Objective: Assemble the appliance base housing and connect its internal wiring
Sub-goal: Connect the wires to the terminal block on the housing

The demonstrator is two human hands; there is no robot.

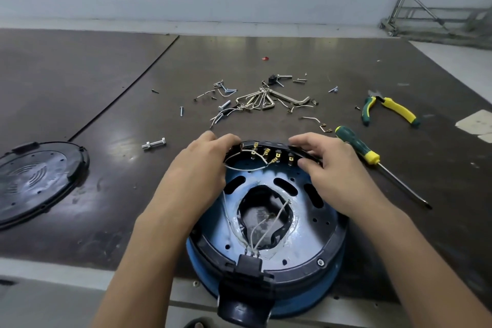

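A round blue and black appliance base housing (314, 245) lies upside down at the table's near edge, its inside open to view. White wires (255, 226) run from a black plug socket (249, 265) at the near rim across the central opening. Along the far rim sits a black curved terminal strip (269, 145) with several brass connectors (266, 152). My left hand (202, 165) grips the strip's left end. My right hand (332, 168) pinches its right end. A thin white wire (247, 168) loops below the connectors.
A black round bottom cover (34, 181) lies at the left. Loose screws, hex keys (261, 101) and wire clips are scattered beyond the housing. A bolt (154, 144) rests left of my hands. A green-yellow screwdriver (372, 160) and pliers (388, 109) lie at the right.
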